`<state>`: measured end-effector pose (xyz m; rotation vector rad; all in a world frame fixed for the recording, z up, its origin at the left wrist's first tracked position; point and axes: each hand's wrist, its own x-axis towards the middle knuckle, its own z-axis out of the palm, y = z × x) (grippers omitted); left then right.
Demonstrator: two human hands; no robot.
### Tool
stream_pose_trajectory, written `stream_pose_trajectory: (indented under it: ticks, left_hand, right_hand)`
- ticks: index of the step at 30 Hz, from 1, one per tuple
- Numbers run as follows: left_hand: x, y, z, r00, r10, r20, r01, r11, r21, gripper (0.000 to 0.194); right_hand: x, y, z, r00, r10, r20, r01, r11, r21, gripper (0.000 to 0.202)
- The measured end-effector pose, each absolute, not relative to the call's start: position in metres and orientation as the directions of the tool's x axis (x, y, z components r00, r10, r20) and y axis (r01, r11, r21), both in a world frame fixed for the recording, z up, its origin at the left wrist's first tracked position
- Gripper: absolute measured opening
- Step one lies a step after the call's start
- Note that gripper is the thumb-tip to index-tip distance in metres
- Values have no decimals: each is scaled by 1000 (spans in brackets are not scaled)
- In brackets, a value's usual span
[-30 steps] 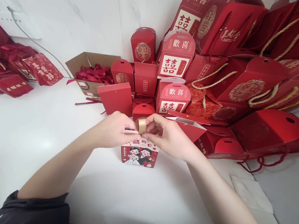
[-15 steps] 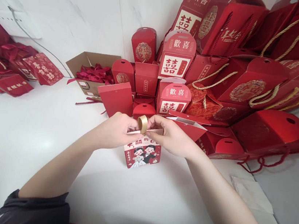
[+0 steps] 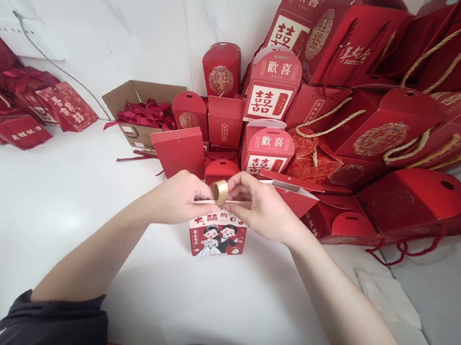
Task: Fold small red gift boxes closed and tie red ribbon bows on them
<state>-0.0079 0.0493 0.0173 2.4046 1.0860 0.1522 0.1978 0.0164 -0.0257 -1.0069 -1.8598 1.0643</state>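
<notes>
A small red and white box (image 3: 218, 239) with a cartoon couple on its front stands upright on the white table (image 3: 77, 243). At its top edge a gold ribbon loop (image 3: 220, 192) rises between my hands. My left hand (image 3: 180, 198) is closed, its fingertips pinching at the loop's left side and the box top. On the right of the loop, my right hand (image 3: 262, 208) is closed too, thumb and fingers pinched at the ribbon's base. The fingertips partly hide where the ribbon meets the box.
Red gift boxes and bags (image 3: 389, 125) are stacked at the back and right. A cardboard box (image 3: 133, 134) of dark red ribbons stands at the back left. More red bags (image 3: 19, 128) lie at the far left. A white sheet (image 3: 388, 298) lies at the right.
The box has shifted slightly left and up in view, its front turned a little straighter. My hands have moved only slightly and remain pinched at the ribbon.
</notes>
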Motion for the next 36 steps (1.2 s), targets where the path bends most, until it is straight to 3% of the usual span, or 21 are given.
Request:
stream_pose_trajectory:
  ticks: [5, 10, 15, 24, 31, 36]
  left_hand:
    - [-8, 49, 18, 699, 708, -100, 666, -594, 451, 31]
    - [-4, 43, 21, 634, 766, -108, 692, -499, 521, 40]
    - [-4, 41, 22, 645, 757, -103, 695, -526, 490, 32]
    - [-7, 43, 23, 706, 707, -51, 679, -653, 335, 34]
    - [-17, 49, 28, 721, 685, -100, 641, -606, 471, 24]
    - [-13, 47, 24, 673, 723, -156, 667, -502, 550, 30]
  right_hand:
    - [195, 11, -21, -369, 887, 279, 370, 415, -831, 24]
    - [194, 5, -16, -378, 878, 293, 444, 450, -775, 26]
    - [194, 2, -14, -400, 870, 288, 463, 463, -756, 24]
    - [201, 14, -20, -476, 830, 290, 322, 471, -821, 18]
    - [210, 16, -18, -537, 811, 232, 218, 399, -891, 20]
    - [213, 11, -10, -561, 809, 178, 314, 407, -858, 22]
